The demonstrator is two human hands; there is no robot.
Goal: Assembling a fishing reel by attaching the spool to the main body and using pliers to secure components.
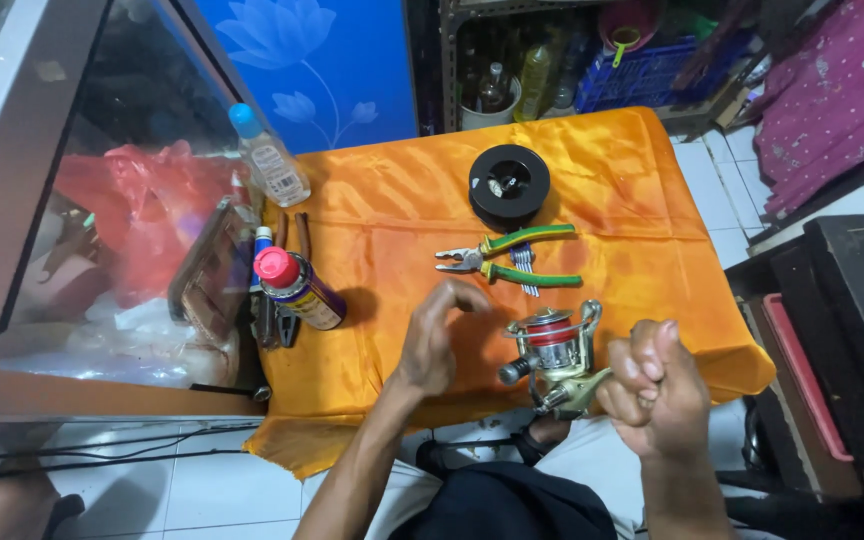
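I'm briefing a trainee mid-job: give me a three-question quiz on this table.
1. True or false: the pliers lie between the black spool and the reel.
2. Which hand is nearer the spray can? A) left hand B) right hand
3. What colour is the cloth on the table?

Key
1. True.
2. A. The left hand hovers beside the reel with fingers curled; the right hand is a closed fist at the reel's foot.
3. Orange.
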